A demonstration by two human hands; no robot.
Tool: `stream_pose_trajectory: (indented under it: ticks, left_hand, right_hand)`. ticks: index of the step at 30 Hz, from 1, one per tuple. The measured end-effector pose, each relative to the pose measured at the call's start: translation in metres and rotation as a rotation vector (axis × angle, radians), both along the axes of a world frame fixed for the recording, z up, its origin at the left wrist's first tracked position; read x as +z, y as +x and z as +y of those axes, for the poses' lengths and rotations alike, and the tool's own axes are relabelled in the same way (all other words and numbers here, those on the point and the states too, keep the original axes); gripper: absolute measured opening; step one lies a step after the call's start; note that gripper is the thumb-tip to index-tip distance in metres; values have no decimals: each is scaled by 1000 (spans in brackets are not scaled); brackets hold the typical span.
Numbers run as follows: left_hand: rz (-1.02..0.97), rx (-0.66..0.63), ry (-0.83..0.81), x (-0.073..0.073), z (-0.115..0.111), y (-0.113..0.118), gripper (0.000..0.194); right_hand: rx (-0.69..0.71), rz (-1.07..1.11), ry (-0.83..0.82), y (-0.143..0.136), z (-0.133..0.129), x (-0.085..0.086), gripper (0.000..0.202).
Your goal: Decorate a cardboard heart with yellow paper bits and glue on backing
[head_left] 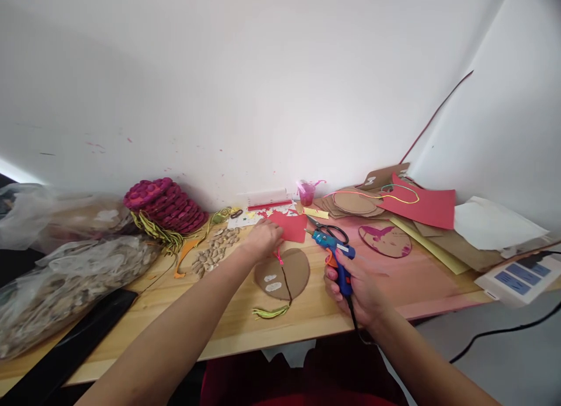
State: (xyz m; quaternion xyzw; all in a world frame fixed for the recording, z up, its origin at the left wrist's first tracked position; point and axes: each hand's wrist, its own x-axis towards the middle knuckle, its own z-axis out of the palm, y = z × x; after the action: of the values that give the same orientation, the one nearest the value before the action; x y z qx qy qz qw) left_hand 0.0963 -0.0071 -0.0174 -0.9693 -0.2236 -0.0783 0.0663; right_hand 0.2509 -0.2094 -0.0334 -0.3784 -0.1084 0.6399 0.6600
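My right hand (344,277) is wrapped round the blue handle of a hot glue gun (326,240), whose nozzle points up and left over the table. My left hand (265,238) reaches to the edge of a red paper sheet (294,227), fingers bent down together; what they hold, if anything, is hidden. Just below it lies a round cardboard disc (300,271) with two white glue patches. A dark cord with a pink loop (279,256) and a yellow-green tassel (270,312) runs across the disc. Black-handled scissors (337,231) lie behind the glue gun.
Pistachio shells (210,259) are heaped left of my left arm, beside a stack of magenta discs (166,204) and a shell-filled bag (83,283). A pink cup (306,193) stands by the wall. Cardboard discs (355,201) and a power strip (521,277) are at right.
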Motion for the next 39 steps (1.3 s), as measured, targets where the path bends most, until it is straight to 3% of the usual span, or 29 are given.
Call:
stream_pose_trajectory:
  ticks: [4,9,13,15,17,19,24,27,31,39]
  left_hand:
    - [77,-28,54,-3,1,14,15]
    - [64,-18,132,-4,-1,10,12]
    - [-40,96,209,11,-4,-10,16]
    - [-183,216,296,22,-8,-26,18]
    - [-305,332,386,31,-19,-41,17]
    - [-300,335,424,35,-38,-52,16]
    - [-196,156,324,19,-104,-60,14]
    - [-169,124,242,6,-132,-58,12]
    - [-145,95,188,-7,-147,-55,10]
    - [-104,69,143,-22,-156,-47,8]
  right_hand:
    - [27,30,-45,0,-1,4,29]
    - [39,-3,2,3,-1,-1,29]
    - [54,24,3,5,-2,-4,30]
    - [58,49,-9,5,-2,-4,28]
    - [72,62,-19,6,-3,-4,27]
    - [82,56,-24,6,-3,-4,26]
    - [88,36,-26,5,-3,-2,26]
    - [60,58,-6,5,-2,-2,21]
    - [32,50,-2,5,-1,-3,20]
    - [-34,-48,64,0,2,-7,23]
